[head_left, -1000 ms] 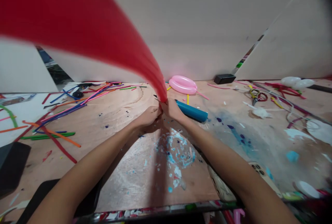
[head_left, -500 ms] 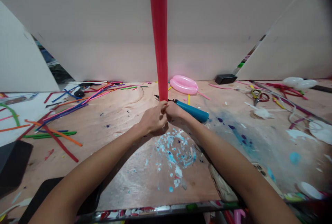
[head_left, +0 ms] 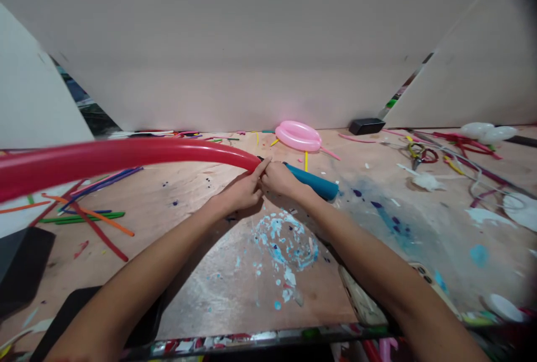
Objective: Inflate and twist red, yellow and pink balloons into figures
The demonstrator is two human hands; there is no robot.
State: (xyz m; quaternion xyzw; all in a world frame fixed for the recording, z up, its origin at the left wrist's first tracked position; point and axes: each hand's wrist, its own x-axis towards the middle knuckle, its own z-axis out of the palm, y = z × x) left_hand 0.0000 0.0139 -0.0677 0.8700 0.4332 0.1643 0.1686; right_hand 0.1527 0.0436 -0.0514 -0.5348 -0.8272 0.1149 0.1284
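Note:
A long inflated red balloon [head_left: 168,151] arches from my fingers out past the left edge of the view. My left hand [head_left: 245,189] is closed at the balloon's near end, its index finger pointing up along it. Pressed against it, my right hand [head_left: 280,179] is closed at the same end; the neck between the fingers is hidden. Just behind my right hand lies a blue balloon pump [head_left: 314,181] with a dark tip. Beyond it rests a pink inflated balloon loop [head_left: 298,136].
Uninflated balloons [head_left: 96,214] lie scattered on the left. Scissors [head_left: 416,155], white balloons [head_left: 486,132] and a white cable are on the right. A black block [head_left: 366,126] stands by the back panel [head_left: 201,60]. Two phones [head_left: 363,297] sit under my right forearm.
The red balloon has swung from upright down to the left and now stretches across the table. Both hands stay together at its end, with the left hand shifted slightly left.

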